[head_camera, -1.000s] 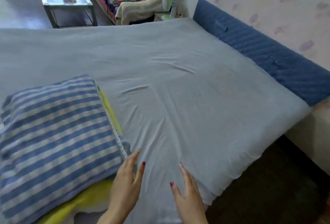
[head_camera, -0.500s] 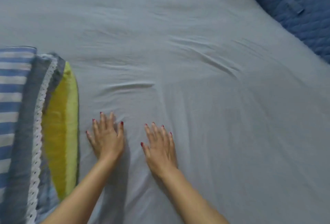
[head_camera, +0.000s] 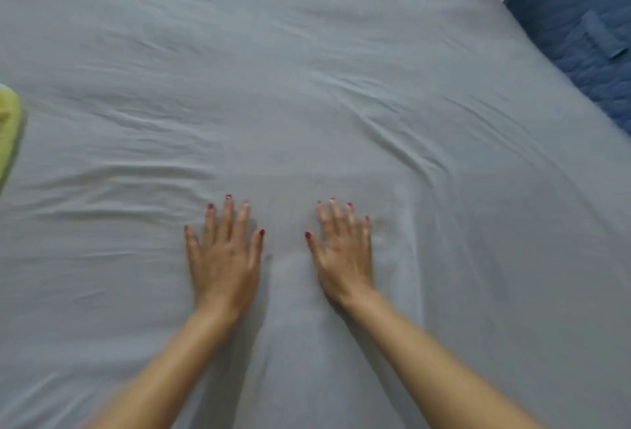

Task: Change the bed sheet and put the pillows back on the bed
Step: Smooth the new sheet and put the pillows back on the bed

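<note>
Palms are lying flat on the grey bed sheet (head_camera: 341, 94), which is covering the whole mattress: the left hand (head_camera: 223, 254) and the right hand (head_camera: 343, 254) are resting side by side, fingers straight and spread, grasping nothing. Smoothing looks like the step in hand. Creases are running across the cloth ahead of the fingertips and out to the left, so the 2 hands are best pushing outward from the middle toward the edges, pressing evenly and not bunching the fabric. A yellow-green pillow edge (head_camera: 8, 124) is showing at the far left, well apart from the hands, and the blue headboard (head_camera: 580, 25) is lying at upper right.
</note>
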